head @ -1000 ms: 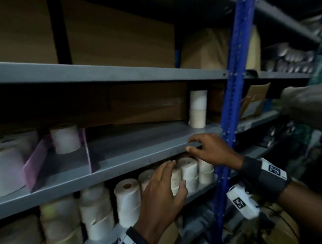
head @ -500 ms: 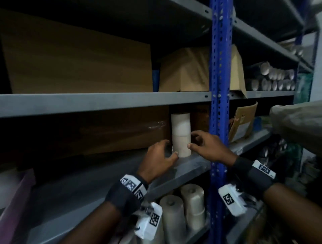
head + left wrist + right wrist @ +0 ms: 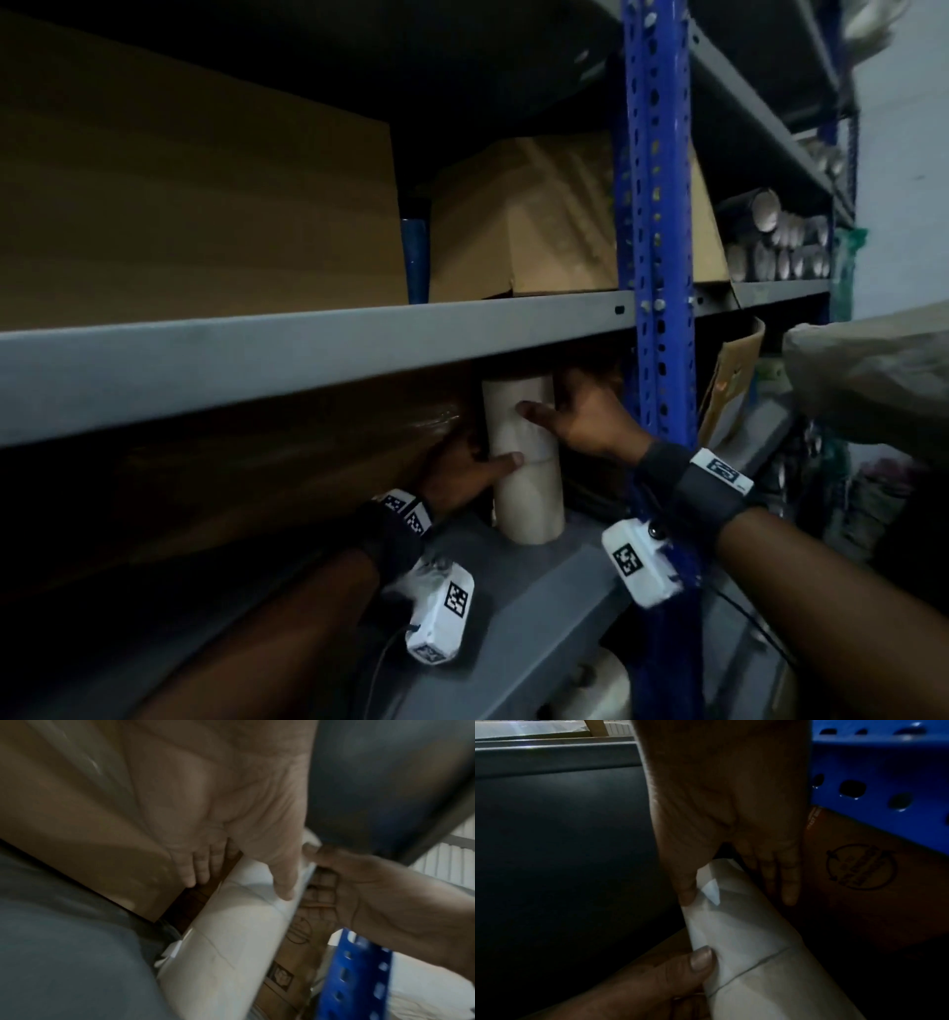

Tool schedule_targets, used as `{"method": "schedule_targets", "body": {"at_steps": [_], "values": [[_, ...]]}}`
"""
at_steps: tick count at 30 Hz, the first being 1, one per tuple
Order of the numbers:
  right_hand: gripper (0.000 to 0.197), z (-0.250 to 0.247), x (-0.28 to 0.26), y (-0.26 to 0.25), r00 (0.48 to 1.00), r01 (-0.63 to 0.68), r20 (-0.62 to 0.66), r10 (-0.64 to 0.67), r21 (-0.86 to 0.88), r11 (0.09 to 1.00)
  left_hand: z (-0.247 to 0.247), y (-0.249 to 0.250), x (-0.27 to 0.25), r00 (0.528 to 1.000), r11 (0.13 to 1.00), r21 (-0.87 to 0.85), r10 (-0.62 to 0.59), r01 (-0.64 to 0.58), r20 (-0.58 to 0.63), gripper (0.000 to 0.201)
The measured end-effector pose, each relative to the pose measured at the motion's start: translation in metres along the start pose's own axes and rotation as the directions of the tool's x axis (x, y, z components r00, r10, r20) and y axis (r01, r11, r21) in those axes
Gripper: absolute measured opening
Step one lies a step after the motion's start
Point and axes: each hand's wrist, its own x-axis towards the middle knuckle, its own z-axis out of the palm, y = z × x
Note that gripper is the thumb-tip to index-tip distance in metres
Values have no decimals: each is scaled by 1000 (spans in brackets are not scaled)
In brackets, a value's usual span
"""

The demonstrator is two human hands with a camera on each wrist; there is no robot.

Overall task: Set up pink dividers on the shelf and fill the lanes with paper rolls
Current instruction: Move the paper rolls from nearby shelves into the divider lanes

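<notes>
A stack of white paper rolls [image 3: 524, 483] stands upright at the back of the grey shelf [image 3: 539, 606], close to the blue post. My left hand [image 3: 490, 462] grips the stack's left side at mid height, thumb across the front. My right hand [image 3: 552, 406] grips the top roll from the right, thumb on the front. In the left wrist view the left thumb [image 3: 282, 882] lies on the rolls [image 3: 231, 933] with the fingers behind. The right wrist view shows the right thumb [image 3: 685, 882] and the left thumb [image 3: 700, 959] on the rolls [image 3: 744, 943]. No pink divider is in view.
A large brown wrapped box [image 3: 257, 462] fills the shelf just left of the rolls. The blue perforated post [image 3: 657, 257] stands right of my right hand, with a printed cardboard box [image 3: 859, 872] behind the rolls. Cardboard boxes [image 3: 513, 226] sit on the shelf above. More rolls [image 3: 601, 688] stand below.
Both hands have gone from the shelf's front edge up to the stack of rolls and closed round it. My view has swung right and closer; the pink dividers have left it.
</notes>
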Motion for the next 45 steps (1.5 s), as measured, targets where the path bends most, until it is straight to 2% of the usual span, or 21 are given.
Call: {"method": "schedule_targets", "body": {"at_steps": [5,7,14,17,20,23,27,30,33,35,39,42,45], "values": [[62,6,22,8,987,-15,160,-3,107,994,3,-15,33,994,995,-54,84,-81,66,63],[60,8,25,11,985,-12,175,-8,112,994,5,-17,39,992,991,-101,97,-89,82,63],[36,4,13,8,992,57,92,-86,276,959,6,-14,39,991,970,-222,114,-95,72,50],[48,-8,6,3,991,79,72,-109,330,941,7,-6,35,987,960,-255,141,-117,78,48],[58,-22,-7,-6,988,124,57,-143,260,958,6,4,25,978,959,-241,177,-147,108,56],[58,-34,-29,-16,983,176,24,-184,186,967,8,14,8,969,962,-234,184,-143,166,56],[50,-54,-68,-24,983,174,24,-182,186,967,19,33,-31,970,979,-172,146,-113,193,66],[46,-69,-99,-32,985,156,31,-170,257,954,28,49,-66,970,979,-199,99,-54,224,43],[47,-83,-131,-44,984,158,31,-176,313,936,33,75,-111,972,983,-175,100,-63,212,35],[47,-91,-153,-54,982,168,14,-186,370,914,39,91,-143,981,987,-145,93,-69,170,33],[43,-105,-205,-74,981,172,-1,-196,479,861,57,116,-213,998,980,-196,38,-27,54,40],[44,-115,-244,-91,971,160,65,-231,543,824,64,132,-273,1000,975,-221,-6,7,7,40],[51,-124,-271,-110,935,146,185,-303,578,803,64,139,-326,998,975,-221,-30,17,-53,42]]}}
